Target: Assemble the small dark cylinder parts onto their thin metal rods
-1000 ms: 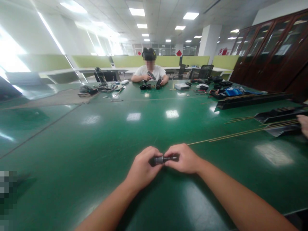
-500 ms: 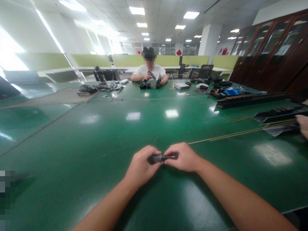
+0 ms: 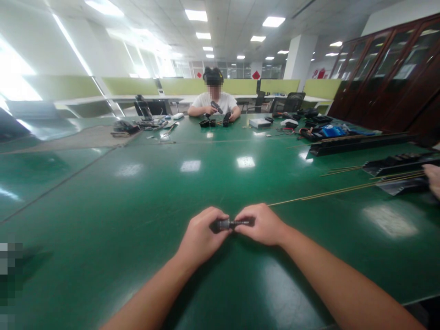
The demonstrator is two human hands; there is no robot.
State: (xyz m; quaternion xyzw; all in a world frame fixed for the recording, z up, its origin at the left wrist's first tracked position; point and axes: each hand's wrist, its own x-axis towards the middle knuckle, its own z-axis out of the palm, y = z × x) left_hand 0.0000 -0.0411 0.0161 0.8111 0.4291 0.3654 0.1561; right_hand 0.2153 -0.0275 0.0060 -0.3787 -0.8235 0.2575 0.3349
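A small dark cylindrical part with a grey band [image 3: 225, 224] lies sideways between my two hands, low over the table. My left hand [image 3: 205, 233] is closed around its left end. From its right side runs a thinner dark shaft [image 3: 240, 223], which the thumb and fingers of my right hand [image 3: 260, 224] pinch. The exact kind of part is too small to tell, and its ends are partly hidden by my fingers. Thin brass-coloured rods [image 3: 330, 193] lie on the table just beyond my right hand.
The green table [image 3: 165, 183] spreads all around. Black angled channels [image 3: 357, 145] lie at the right, near another person's hand [image 3: 432, 178]. Across the table a person [image 3: 214, 101] holds a power drill [image 3: 216, 107]. Tools and a blue item [image 3: 332, 131] are heaped at the back right.
Almost nothing differs. The part in my hands seems slightly turned or shifted left, and my left fingers have moved a little; my right hand stays in place.
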